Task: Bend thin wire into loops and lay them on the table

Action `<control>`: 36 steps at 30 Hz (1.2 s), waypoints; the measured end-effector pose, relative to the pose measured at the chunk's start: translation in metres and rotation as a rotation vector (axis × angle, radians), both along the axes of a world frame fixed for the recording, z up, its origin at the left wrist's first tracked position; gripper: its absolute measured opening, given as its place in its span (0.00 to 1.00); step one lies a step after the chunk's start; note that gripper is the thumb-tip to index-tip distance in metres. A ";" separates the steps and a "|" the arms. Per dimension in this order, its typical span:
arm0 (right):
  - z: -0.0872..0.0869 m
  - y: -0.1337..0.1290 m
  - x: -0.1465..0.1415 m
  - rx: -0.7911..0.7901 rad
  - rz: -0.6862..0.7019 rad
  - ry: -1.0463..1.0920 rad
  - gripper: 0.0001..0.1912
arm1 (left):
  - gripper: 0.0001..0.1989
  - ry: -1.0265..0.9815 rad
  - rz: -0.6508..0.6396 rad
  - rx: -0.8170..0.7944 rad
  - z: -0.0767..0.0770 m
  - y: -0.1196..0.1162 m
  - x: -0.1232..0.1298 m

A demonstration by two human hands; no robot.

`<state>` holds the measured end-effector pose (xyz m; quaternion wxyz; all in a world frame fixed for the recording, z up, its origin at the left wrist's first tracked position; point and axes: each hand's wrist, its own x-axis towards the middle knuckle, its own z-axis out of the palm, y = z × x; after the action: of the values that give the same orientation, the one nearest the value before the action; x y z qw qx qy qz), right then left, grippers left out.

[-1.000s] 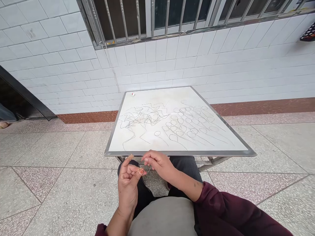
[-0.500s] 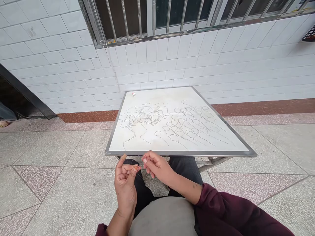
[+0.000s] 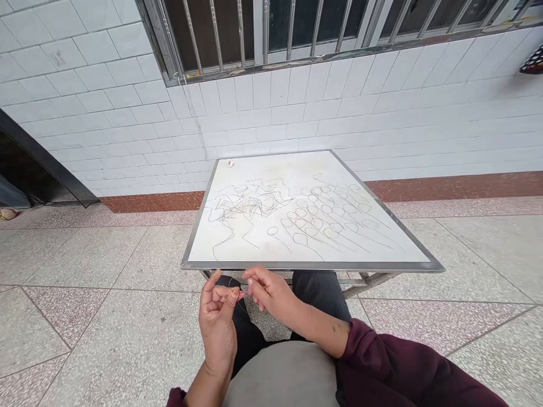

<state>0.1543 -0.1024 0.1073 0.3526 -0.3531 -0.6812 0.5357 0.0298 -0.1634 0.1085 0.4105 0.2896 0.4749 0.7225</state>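
Observation:
My left hand pinches a thin dark wire between thumb and forefinger, below the near edge of the white table. Just to its right, my right hand has its fingers curled and its thumb and forefinger close together near the wire; whether anything is between them is too small to tell. Many bent, tangled wires lie on the table's left half. On the right half are several wires with a loop at one end. One looped wire lies apart, near the middle.
A small white and red object sits at the table's far left corner. Behind the table is a white tiled wall with a barred window. My legs are under the table's front edge. A dark doorway is at the left.
My right hand's forefinger and thumb have shifted slightly left, closer to my left hand. My left hand still pinches the wire, and the wires on the table have not moved.

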 end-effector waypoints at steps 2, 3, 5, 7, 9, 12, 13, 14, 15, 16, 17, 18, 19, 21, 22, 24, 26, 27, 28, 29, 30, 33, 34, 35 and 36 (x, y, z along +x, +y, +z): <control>0.001 0.002 0.001 0.057 0.008 -0.041 0.10 | 0.27 0.032 -0.012 -0.009 -0.001 0.000 -0.001; 0.002 0.003 0.002 0.079 0.006 -0.052 0.11 | 0.27 0.045 -0.018 -0.014 -0.002 -0.001 -0.001; 0.001 0.004 0.003 0.101 0.003 -0.053 0.13 | 0.27 0.064 -0.025 -0.018 -0.003 -0.001 0.000; 0.000 0.005 0.003 0.099 0.003 -0.043 0.14 | 0.27 0.074 -0.034 -0.017 -0.005 -0.001 0.000; -0.002 0.006 0.003 0.089 -0.010 -0.026 0.15 | 0.27 0.071 -0.054 -0.017 -0.006 -0.001 0.002; -0.005 0.007 0.002 0.016 -0.031 0.043 0.15 | 0.27 0.058 -0.050 -0.018 -0.005 0.000 0.003; -0.006 0.007 0.001 -0.028 -0.024 0.081 0.15 | 0.27 0.056 -0.036 -0.015 -0.004 0.001 0.004; -0.006 0.007 0.001 -0.077 -0.009 0.123 0.15 | 0.26 0.057 -0.019 -0.010 -0.003 0.001 0.004; -0.005 0.007 0.000 -0.126 0.013 0.164 0.15 | 0.26 0.057 -0.004 -0.005 -0.002 0.002 0.004; -0.005 0.007 -0.001 -0.170 0.038 0.203 0.16 | 0.25 0.057 0.008 0.000 -0.002 0.002 0.003; -0.005 0.007 -0.001 -0.205 0.058 0.237 0.16 | 0.25 0.056 0.017 0.004 -0.001 0.002 0.003; -0.004 0.006 -0.002 -0.231 0.072 0.268 0.16 | 0.25 0.053 0.025 0.008 0.000 0.002 0.003; -0.004 0.006 -0.002 -0.247 0.080 0.294 0.16 | 0.25 0.047 0.031 0.012 0.000 0.002 0.003; -0.006 0.005 -0.003 -0.261 0.087 0.345 0.15 | 0.24 0.019 0.034 0.022 0.001 0.003 0.002; -0.007 0.005 -0.004 -0.268 0.088 0.376 0.14 | 0.25 0.000 0.031 0.025 0.001 0.003 0.003; -0.009 0.005 -0.005 -0.290 0.093 0.443 0.13 | 0.25 -0.045 0.022 0.029 0.001 0.003 0.003; -0.012 0.005 -0.005 -0.320 0.096 0.498 0.12 | 0.25 -0.088 0.013 0.032 0.001 0.004 0.003; -0.013 0.006 -0.006 -0.333 0.096 0.515 0.12 | 0.26 -0.107 0.007 0.033 0.001 0.004 0.004; -0.013 0.006 -0.006 -0.343 0.098 0.526 0.12 | 0.26 -0.123 0.001 0.034 0.000 0.004 0.004; -0.014 0.006 -0.006 -0.352 0.102 0.536 0.12 | 0.26 -0.136 -0.006 0.034 0.000 0.004 0.004; -0.014 0.006 -0.006 -0.358 0.106 0.546 0.12 | 0.26 -0.146 -0.012 0.034 -0.001 0.004 0.004; -0.016 0.006 -0.006 -0.358 0.127 0.571 0.12 | 0.26 -0.162 -0.023 0.030 -0.002 0.005 0.004; -0.017 0.006 -0.006 -0.353 0.133 0.574 0.12 | 0.26 -0.166 -0.025 0.030 -0.002 0.005 0.004; -0.018 0.006 -0.006 -0.346 0.138 0.574 0.12 | 0.26 -0.170 -0.027 0.030 -0.002 0.005 0.004; -0.020 0.007 -0.006 -0.337 0.141 0.572 0.11 | 0.26 -0.171 -0.028 0.031 -0.002 0.005 0.004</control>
<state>0.1480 -0.0959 0.0878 0.4281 -0.1939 -0.4791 0.7413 0.0337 -0.1582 0.1063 0.4551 0.2398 0.4226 0.7461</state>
